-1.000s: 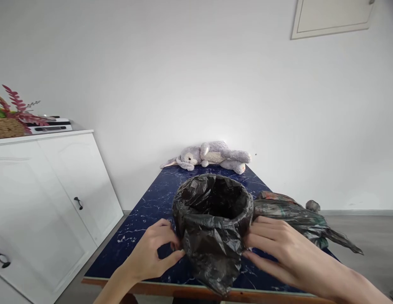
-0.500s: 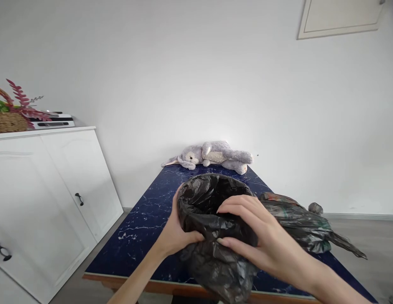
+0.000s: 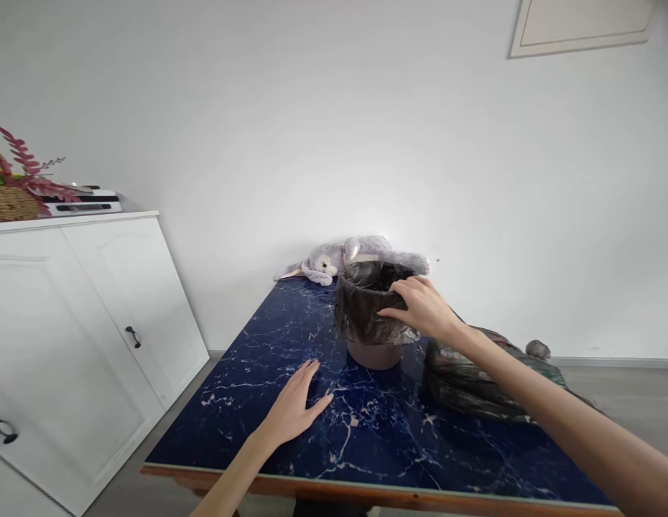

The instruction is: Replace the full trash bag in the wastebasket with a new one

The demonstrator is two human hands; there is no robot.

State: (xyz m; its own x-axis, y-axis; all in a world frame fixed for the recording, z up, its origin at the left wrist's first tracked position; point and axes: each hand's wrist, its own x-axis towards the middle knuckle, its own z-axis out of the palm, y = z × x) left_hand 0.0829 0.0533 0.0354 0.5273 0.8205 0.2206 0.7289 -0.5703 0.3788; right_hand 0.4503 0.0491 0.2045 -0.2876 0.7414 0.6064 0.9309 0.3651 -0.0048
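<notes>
Right hand (image 3: 420,307) grips the near rim of the small bin (image 3: 373,316), fingers curled over the black liner (image 3: 366,309) folded down its outside, likely to steady it; bin upright mid-table, toward the far end; inside too dark to tell; left hand (image 3: 296,409) flat on blue marbled table (image 3: 291,337), fingers spread, holding nothing; tied full bag (image 3: 474,384) lies just right of the bin; plush toy (image 3: 334,260) behind it.
</notes>
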